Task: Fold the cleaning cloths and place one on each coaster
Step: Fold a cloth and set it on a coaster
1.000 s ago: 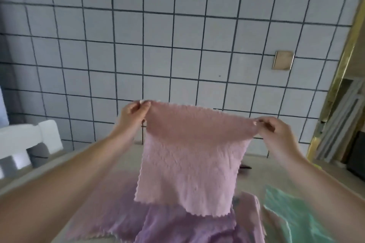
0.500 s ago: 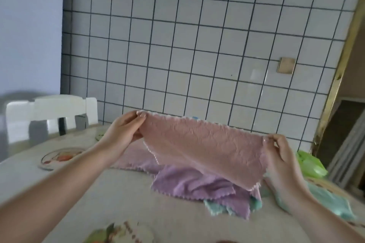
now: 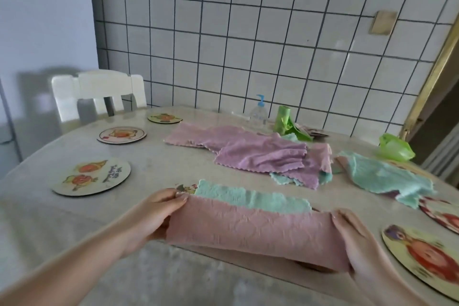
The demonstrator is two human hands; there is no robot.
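I hold a pink cloth point(image 3: 248, 230) stretched flat just above the near table edge. My left hand point(image 3: 156, 213) pinches its left end and my right hand point(image 3: 357, 243) grips its right end. Behind it a folded teal cloth point(image 3: 250, 196) lies on a coaster whose rim point(image 3: 185, 188) peeks out at the left. Round printed coasters lie at the left point(image 3: 92, 176), point(image 3: 121, 134), point(image 3: 164, 118) and at the right point(image 3: 422, 258), point(image 3: 444, 213). A heap of purple and pink cloths point(image 3: 260, 154) lies mid-table, and another teal cloth point(image 3: 382, 176) lies to the right.
A pump bottle point(image 3: 258, 114), a green bag roll point(image 3: 283, 119) and a crumpled green bag point(image 3: 395, 148) stand at the table's point(image 3: 154, 164) far side by the tiled wall. A white chair point(image 3: 99, 92) stands at the far left. A doorway opens at the right.
My hands have lowered the pink cloth from chest height down to the table's near edge, and my view has tilted down, showing the coasters and the folded teal cloth.
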